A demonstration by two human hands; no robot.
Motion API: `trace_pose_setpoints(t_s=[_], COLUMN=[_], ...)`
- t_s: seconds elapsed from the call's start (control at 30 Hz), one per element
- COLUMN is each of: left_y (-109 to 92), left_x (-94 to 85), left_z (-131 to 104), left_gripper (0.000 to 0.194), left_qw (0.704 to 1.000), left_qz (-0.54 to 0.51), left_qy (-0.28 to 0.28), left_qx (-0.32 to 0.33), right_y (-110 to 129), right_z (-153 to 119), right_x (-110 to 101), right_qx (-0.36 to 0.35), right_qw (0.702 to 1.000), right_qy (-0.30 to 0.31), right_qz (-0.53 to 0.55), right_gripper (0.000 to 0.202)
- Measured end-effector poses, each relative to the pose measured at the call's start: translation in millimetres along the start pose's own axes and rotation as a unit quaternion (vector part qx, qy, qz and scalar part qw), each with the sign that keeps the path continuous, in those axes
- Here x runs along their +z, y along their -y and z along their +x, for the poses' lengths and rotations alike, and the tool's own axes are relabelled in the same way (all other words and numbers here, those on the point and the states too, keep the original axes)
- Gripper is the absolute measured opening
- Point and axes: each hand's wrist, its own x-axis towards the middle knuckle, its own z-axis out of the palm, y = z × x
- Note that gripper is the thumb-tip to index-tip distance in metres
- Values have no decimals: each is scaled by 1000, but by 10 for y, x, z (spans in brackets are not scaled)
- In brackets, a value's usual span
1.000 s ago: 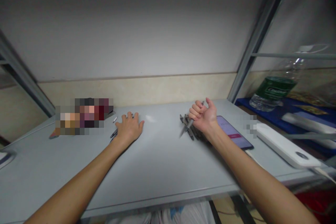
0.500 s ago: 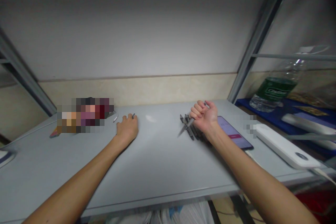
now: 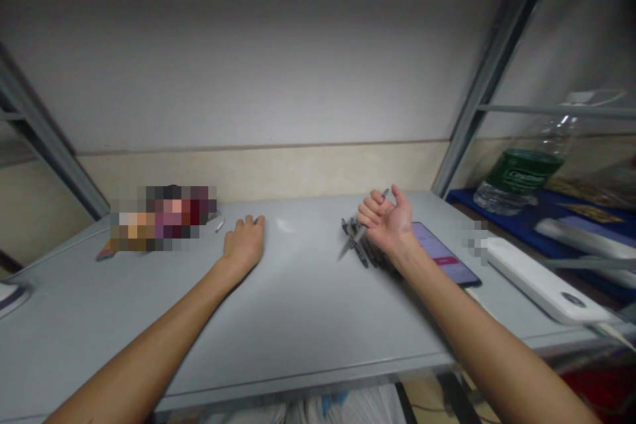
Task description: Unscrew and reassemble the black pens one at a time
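My right hand (image 3: 382, 218) is turned palm up with its fingers curled round a grey pen (image 3: 356, 237). One end of that pen slants down to the left, the other pokes out by the fingertips, and the thumb stands away. Under and beside this hand lie several dark pens (image 3: 365, 253), partly hidden by it. My left hand (image 3: 244, 242) rests palm down on the grey table (image 3: 278, 318), fingers bent. A small dark tip shows between its thumb and index finger; the rest of that item is hidden.
Right of the pens lies a phone (image 3: 442, 255) with its screen lit. A white power bank (image 3: 541, 281) with a cable is farther right. A large water bottle (image 3: 527, 172) stands on a blue surface beyond the frame bar. Blurred-out items (image 3: 163, 218) sit back left.
My right thumb has lifted a little away from the fingers, and the pen's upper end shows more. My left hand has barely shifted; the whole view moved slightly.
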Motion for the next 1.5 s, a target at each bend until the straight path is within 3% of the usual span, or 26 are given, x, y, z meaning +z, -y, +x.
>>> trace_pose_setpoints(t_s=[0.2, 0.3, 0.37, 0.43, 0.57, 0.63, 0.73, 0.83, 1.1, 1.5], left_y=[4, 6, 5, 3, 0, 1, 4, 5, 7, 8], left_x=[13, 16, 20, 24, 30, 30, 29, 29, 17, -16], left_z=[19, 28, 31, 34, 32, 29, 27, 29, 30, 8], left_gripper=[36, 34, 32, 32, 34, 35, 36, 36, 37, 36], left_qw=[1000, 1000, 1000, 1000, 1000, 1000, 1000, 999, 1000, 999], left_qz=[-4, -5, -7, -10, -18, -21, -21, -21, -17, -27], left_qy=[-16, -21, -26, -27, -16, -13, -13, -13, -18, -12], left_qx=[-10, -7, -6, -8, -17, -20, -20, -20, -19, -18], right_y=[-153, -294, -390, -471, -559, -576, -581, -571, -518, -444], right_z=[59, 62, 47, 27, -7, -13, -4, 11, 23, 45], right_x=[51, 52, 35, 2, -81, -111, -128, -130, -171, -187], right_qx=[1, 20, 10, -30, -119, -130, -103, -79, -35, -16], right_qw=[997, 977, 937, 862, 611, 518, 424, 367, 329, 349], right_qy=[-40, -67, -59, -44, -16, -12, -23, -49, -51, -31], right_qz=[-66, -203, -344, -503, -782, -845, -899, -926, -942, -937], right_gripper=[18, 23, 24, 23, 28, 32, 34, 40, 41, 31])
